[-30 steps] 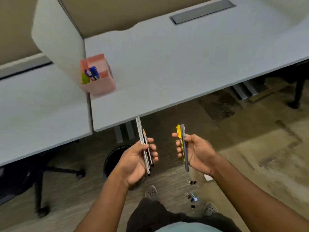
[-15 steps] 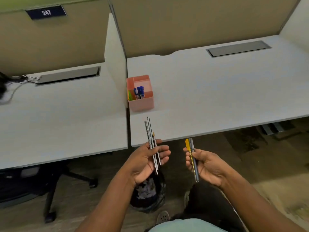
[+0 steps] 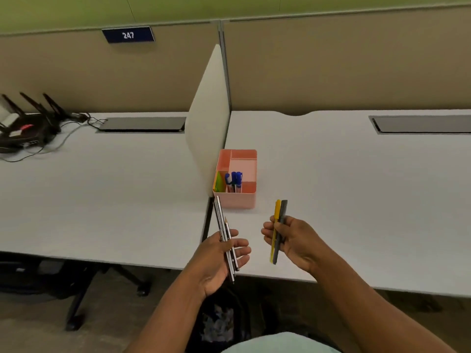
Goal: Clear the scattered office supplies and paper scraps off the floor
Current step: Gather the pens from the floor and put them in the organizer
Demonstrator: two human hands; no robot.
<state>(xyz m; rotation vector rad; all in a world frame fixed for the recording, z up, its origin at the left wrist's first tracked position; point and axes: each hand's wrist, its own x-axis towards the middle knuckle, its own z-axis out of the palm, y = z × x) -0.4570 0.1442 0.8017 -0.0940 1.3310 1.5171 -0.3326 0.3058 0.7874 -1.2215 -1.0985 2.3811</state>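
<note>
My left hand [image 3: 221, 261] grips a bundle of pencils [image 3: 222, 222], their tips pointing up toward the pink desk organizer [image 3: 238, 202]. My right hand [image 3: 293, 240] holds a yellow pen [image 3: 276, 212] and a grey pen [image 3: 282, 212] side by side, upright, just right of the organizer. The organizer stands on the right desk [image 3: 356, 200] beside the divider; blue pens [image 3: 235, 178] and a green item [image 3: 219, 183] fill its front compartments. Both hands hover over the desk's near edge.
A white divider panel [image 3: 209, 118] separates the two desks. A black router with cables [image 3: 25, 128] sits far left on the left desk [image 3: 102, 200]. A dark bin with paper scraps [image 3: 219, 324] stands on the floor below my hands, and a chair base [image 3: 84, 301] lower left.
The view has lifted from the floor to the desks and come closer. Both hands, keeping their pencils and pens, now hover above the desk edge near the organizer.
</note>
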